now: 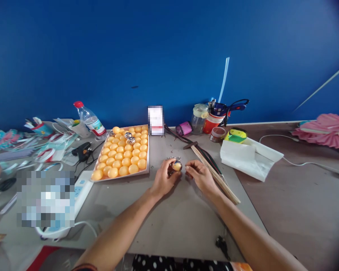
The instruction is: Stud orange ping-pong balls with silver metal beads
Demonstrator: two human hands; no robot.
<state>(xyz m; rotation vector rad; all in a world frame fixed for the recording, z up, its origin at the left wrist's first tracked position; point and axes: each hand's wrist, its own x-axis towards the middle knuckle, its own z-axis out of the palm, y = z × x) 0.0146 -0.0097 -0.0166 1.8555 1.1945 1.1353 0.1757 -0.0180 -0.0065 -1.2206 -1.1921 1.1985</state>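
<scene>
My left hand (164,176) is closed round a small ball (176,166), yellow-orange in its middle with shiny silver around it. To its right, my right hand (201,176) has thumb and fingers pinched together close to the ball, apart from it. Whatever the pinch may hold is too small to make out. Left of my hands lies a shallow tray (148,150) packed with rows of orange table tennis balls (125,162). Two silver-covered balls (130,137) rest on top near its far side.
Right of my hands lie long thin sticks (217,177). A phone (156,122), a jar (200,118), a purple roll (184,128) and a red cup (213,122) stand along the wall. A bottle (92,122), glue gun (82,151) and power strip (83,188) are left; white paper (251,158) lies right.
</scene>
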